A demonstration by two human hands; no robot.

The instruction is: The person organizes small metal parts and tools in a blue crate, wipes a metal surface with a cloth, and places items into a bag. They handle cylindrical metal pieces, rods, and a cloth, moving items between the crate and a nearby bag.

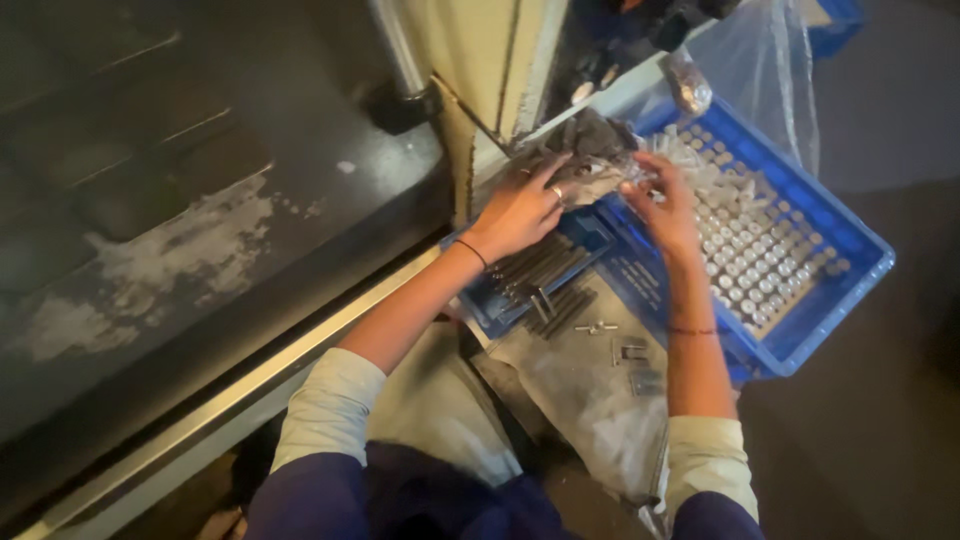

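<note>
My left hand (520, 208), with a ring on one finger and a thin band at the wrist, rests on a crumpled grey cloth (592, 150) and grips it. My right hand (665, 205) is just to the right, fingers closed on the same cloth's edge together with a bit of clear plastic. Both hands hover over the left end of a blue plastic crate (840, 290) filled with rows of several small silver cylindrical parts (750, 255).
A small blue tray (500, 318) under my left wrist holds several dark metal rods (540, 275). Loose metal fittings (625, 350) lie on a grey sheet over my lap. A dark machine surface (180, 230) stretches left; a clear plastic bag (765, 60) hangs behind the crate.
</note>
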